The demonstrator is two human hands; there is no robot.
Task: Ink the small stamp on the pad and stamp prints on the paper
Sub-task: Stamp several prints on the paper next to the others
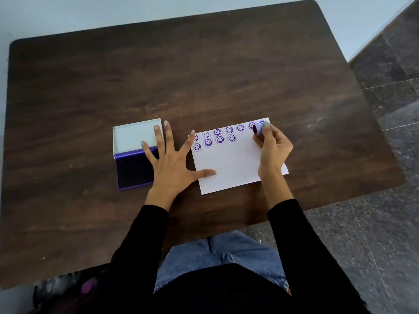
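Observation:
A white sheet of paper [233, 164] lies on the brown table, with two rows of purple smiley prints [217, 132] along its far edge. My right hand [272, 146] pinches the small round purple stamp [258, 129] above the paper's far right corner, its inked face tilted to the left. My left hand [172, 159] lies flat with fingers spread; thumb and index finger press the paper's left edge, the other fingers rest on the open purple ink pad [132, 171], whose white lid [136, 137] is folded back.
The dark wooden table [204, 75] stretches wide beyond the pad and paper. A grey tiled floor [385, 200] shows to the right, and a pale wall runs behind the table. My knees in jeans are at the near edge.

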